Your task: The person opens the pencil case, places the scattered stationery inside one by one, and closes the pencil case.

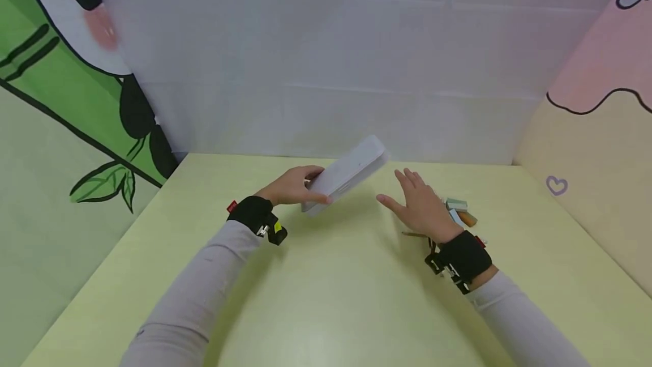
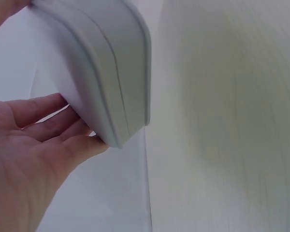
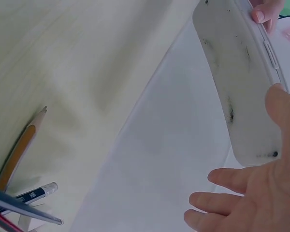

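My left hand grips one end of a white plastic pencil case, thumb on the near side. The case is closed, tilted with its far right end raised, and held above the table. In the left wrist view, fingers press against its rounded end. Dark smudges mark the broad face of the case in the right wrist view, and a small latch shows along its edge. Just right of the case, my right hand hovers with spread fingers and holds nothing.
Beside and partly behind the right hand lie a pale green block and a brown-orange item. The right wrist view shows a wooden pencil and a blue-and-white tube on the table. A white sheet hangs behind.
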A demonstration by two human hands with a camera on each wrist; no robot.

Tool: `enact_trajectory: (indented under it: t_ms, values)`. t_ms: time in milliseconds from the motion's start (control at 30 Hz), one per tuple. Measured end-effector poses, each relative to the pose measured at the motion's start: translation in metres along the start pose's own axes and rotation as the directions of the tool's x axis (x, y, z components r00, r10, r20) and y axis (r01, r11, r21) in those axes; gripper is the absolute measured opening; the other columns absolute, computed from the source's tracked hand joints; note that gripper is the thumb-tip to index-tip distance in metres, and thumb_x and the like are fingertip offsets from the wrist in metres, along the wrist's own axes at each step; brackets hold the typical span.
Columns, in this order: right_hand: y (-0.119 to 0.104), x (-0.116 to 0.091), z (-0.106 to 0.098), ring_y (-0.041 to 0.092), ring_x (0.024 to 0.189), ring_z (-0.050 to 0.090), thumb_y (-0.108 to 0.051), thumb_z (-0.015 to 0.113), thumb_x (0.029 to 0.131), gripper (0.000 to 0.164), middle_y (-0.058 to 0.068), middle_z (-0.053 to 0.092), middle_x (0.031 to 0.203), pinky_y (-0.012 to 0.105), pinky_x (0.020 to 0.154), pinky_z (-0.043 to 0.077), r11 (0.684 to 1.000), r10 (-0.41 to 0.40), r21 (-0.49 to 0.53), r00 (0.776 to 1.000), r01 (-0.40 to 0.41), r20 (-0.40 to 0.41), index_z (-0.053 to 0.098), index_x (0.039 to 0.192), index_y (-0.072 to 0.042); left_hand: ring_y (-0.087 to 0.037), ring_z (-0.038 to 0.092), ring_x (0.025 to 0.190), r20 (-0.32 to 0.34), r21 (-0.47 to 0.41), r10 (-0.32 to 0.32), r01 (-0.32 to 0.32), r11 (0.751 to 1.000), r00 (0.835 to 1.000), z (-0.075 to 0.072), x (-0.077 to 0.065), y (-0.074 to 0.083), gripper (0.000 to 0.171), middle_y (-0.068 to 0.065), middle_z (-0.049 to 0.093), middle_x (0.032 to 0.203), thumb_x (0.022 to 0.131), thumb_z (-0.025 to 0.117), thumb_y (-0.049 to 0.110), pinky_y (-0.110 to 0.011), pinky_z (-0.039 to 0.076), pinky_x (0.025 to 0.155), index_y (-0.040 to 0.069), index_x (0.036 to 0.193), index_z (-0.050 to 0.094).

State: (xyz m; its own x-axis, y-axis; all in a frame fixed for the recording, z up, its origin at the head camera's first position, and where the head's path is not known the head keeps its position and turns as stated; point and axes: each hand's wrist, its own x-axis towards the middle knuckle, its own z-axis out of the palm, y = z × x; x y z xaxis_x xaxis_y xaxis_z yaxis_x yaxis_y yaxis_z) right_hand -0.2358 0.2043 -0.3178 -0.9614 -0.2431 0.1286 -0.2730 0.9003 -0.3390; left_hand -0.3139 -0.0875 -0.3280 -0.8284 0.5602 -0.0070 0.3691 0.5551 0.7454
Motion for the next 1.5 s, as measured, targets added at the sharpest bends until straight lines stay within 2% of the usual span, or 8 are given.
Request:
enact_trajectory:
  t_ms: [233, 433, 600, 733, 933, 1100, 1267, 1500]
  values:
    - [-0.008, 0.006, -0.003, 0.041, 0.149, 0.012, -0.059, 0.042, 0.096, 0.083, 0.021, 0.012, 0.161, 0.063, 0.119, 0.023, 0.999, -0.009, 0.050, 1.000, 0.008, 0.020, 0.016, 0.154, -0.005, -0.026, 0.053, 0.124, -0.047, -0.070, 0.055, -0.058, 0.996, 0.997, 0.005, -0.006, 0.011, 0.073, -0.008, 0.053, 0.135, 0.080, 0.077, 0.025, -0.043, 0.048, 0.108, 0.013, 0.143, 0.043]
    - [-0.013, 0.007, -0.005, 0.038, 0.150, 0.010, -0.062, 0.042, 0.095, 0.085, 0.018, 0.008, 0.163, 0.062, 0.118, 0.024, 0.994, -0.006, 0.113, 1.000, 0.003, 0.019, 0.014, 0.155, -0.007, -0.024, 0.054, 0.123, -0.092, -0.087, 0.075, -0.083, 0.993, 0.993, 0.010, -0.014, 0.017, 0.073, -0.006, 0.054, 0.136, 0.079, 0.078, 0.027, -0.043, 0.050, 0.105, 0.015, 0.143, 0.044]
    - [-0.018, 0.005, -0.004, 0.035, 0.152, 0.006, -0.061, 0.042, 0.095, 0.085, 0.014, 0.006, 0.164, 0.061, 0.120, 0.021, 0.972, -0.034, 0.231, 0.999, 0.030, 0.016, 0.008, 0.156, -0.011, -0.024, 0.054, 0.125, -0.121, -0.102, 0.081, -0.094, 0.990, 0.989, 0.014, -0.024, 0.020, 0.073, -0.005, 0.055, 0.137, 0.079, 0.078, 0.028, -0.044, 0.049, 0.106, 0.016, 0.142, 0.044]
    - [-0.022, 0.005, -0.004, 0.035, 0.151, 0.011, -0.058, 0.042, 0.097, 0.084, 0.011, 0.007, 0.164, 0.062, 0.119, 0.023, 0.946, -0.068, 0.314, 0.997, 0.077, -0.038, 0.002, 0.156, -0.016, -0.024, 0.053, 0.125, -0.119, -0.141, 0.093, -0.109, 0.984, 0.989, 0.018, -0.028, 0.025, 0.070, -0.005, 0.056, 0.136, 0.080, 0.078, 0.026, -0.045, 0.046, 0.110, 0.016, 0.141, 0.046]
    - [-0.027, 0.006, -0.007, 0.035, 0.150, 0.015, -0.056, 0.043, 0.097, 0.081, 0.009, 0.012, 0.164, 0.067, 0.116, 0.023, 0.883, -0.111, 0.437, 0.981, 0.170, -0.157, 0.000, 0.156, -0.023, -0.025, 0.053, 0.126, -0.092, -0.206, 0.102, -0.120, 0.971, 0.990, 0.025, -0.028, 0.036, 0.066, -0.007, 0.055, 0.137, 0.083, 0.076, 0.022, -0.046, 0.046, 0.110, 0.014, 0.141, 0.046]
    - [-0.031, 0.009, -0.008, 0.031, 0.151, 0.016, -0.061, 0.043, 0.095, 0.084, 0.010, 0.014, 0.163, 0.058, 0.121, 0.022, 0.850, -0.131, 0.481, 0.970, 0.217, -0.205, 0.002, 0.156, -0.021, -0.026, 0.053, 0.127, -0.089, -0.226, 0.112, -0.129, 0.966, 0.990, 0.027, -0.028, 0.042, 0.065, -0.008, 0.055, 0.138, 0.084, 0.075, 0.019, -0.045, 0.047, 0.110, 0.013, 0.141, 0.046]
    - [-0.034, 0.011, -0.009, 0.030, 0.151, 0.013, -0.062, 0.043, 0.094, 0.088, 0.011, 0.010, 0.164, 0.053, 0.124, 0.021, 0.812, -0.136, 0.536, 0.968, 0.230, -0.210, 0.001, 0.156, -0.016, -0.027, 0.053, 0.127, -0.075, -0.278, 0.138, -0.154, 0.948, 0.988, 0.028, -0.028, 0.043, 0.062, -0.010, 0.055, 0.138, 0.085, 0.073, 0.014, -0.043, 0.048, 0.109, 0.010, 0.141, 0.047]
    - [-0.035, 0.009, -0.009, 0.029, 0.152, 0.013, -0.061, 0.047, 0.091, 0.091, 0.011, 0.010, 0.164, 0.052, 0.124, 0.020, 0.687, -0.155, 0.680, 0.966, 0.256, -0.207, 0.002, 0.156, -0.016, -0.028, 0.052, 0.127, -0.043, -0.341, 0.173, -0.177, 0.923, 0.984, 0.032, -0.028, 0.046, 0.061, -0.012, 0.054, 0.139, 0.086, 0.071, 0.012, -0.041, 0.048, 0.109, 0.009, 0.141, 0.046]
